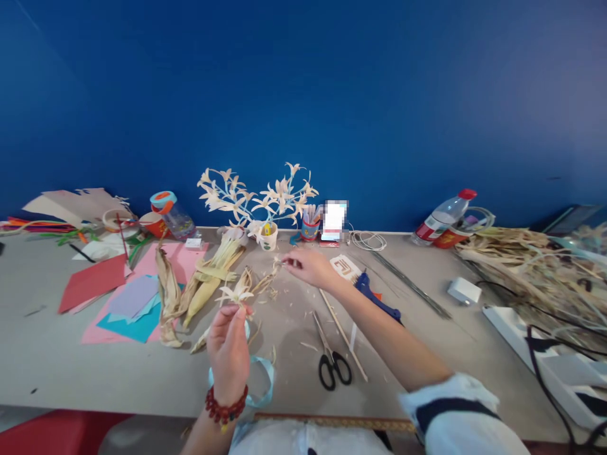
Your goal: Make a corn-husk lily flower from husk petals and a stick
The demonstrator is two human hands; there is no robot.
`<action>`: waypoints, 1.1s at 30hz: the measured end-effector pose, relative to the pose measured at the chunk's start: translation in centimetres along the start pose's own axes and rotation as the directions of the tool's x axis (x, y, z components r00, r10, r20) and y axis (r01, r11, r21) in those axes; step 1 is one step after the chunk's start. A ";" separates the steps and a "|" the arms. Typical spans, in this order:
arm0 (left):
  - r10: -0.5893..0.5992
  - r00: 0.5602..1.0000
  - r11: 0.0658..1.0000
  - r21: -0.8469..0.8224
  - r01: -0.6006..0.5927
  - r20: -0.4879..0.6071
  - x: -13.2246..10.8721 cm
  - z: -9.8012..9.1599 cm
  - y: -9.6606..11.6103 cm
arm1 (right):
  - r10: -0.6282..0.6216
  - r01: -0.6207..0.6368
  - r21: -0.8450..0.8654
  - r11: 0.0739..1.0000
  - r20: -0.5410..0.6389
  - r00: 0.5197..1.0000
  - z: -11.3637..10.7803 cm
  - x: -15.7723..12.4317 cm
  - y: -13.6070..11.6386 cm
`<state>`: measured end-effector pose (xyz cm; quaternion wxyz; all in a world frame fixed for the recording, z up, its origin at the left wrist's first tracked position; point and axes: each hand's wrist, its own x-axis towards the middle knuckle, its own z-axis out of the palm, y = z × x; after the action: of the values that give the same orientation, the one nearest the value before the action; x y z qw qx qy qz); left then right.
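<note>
My left hand (229,341) pinches a pale flower (236,293) with pointed petals, shaped from what looks like dried husk. Farther forward, my right hand (309,265) has its fingers curled together, the tips beside small dried husk scraps (274,270); whether something is between them is too small to tell. Behind the hands, similar flowers (279,191) on pale blue stems stand in a white cup (267,236). Dried corn husks (202,303) lie left of the held flower. A light blue ribbon (262,395) loops on the table near my left wrist.
Black-handled scissors (334,366) and a thin stick (344,335) lie below my right forearm. Beside it rests a blue glue gun (374,296). Coloured paper (95,281) spreads at left; a bottle (443,218), a power strip (545,373) and a husk pile (526,265) are right.
</note>
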<state>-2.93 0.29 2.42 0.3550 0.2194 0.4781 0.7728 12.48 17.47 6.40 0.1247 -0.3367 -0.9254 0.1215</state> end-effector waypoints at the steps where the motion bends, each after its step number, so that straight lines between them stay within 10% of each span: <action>1: -0.015 1.000 1.000 0.003 0.015 -0.016 -0.2 -0.3 0.0 | -0.033 0.034 -0.008 0.999 0.041 0.999 1.0 1.7 0.1; 8: -0.084 0.993 0.996 0.009 0.086 -0.084 -0.4 -2.7 -0.9 | -0.124 0.151 -0.101 0.983 0.230 0.965 5.8 5.9 0.6; 17: -0.095 0.993 0.994 0.038 0.098 -0.075 -0.4 -2.2 -1.1 | -0.128 0.189 -0.151 0.970 0.342 0.931 6.0 6.6 1.4; 33: -0.104 0.994 0.993 0.061 0.102 0.028 -0.9 -0.8 -1.6 | -0.124 0.107 0.106 0.989 0.173 0.977 4.7 5.2 1.7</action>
<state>-2.32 -0.36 0.65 0.3954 0.2169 0.5059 0.7353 8.18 21.44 2.24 0.0637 -0.2637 -0.9439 0.1883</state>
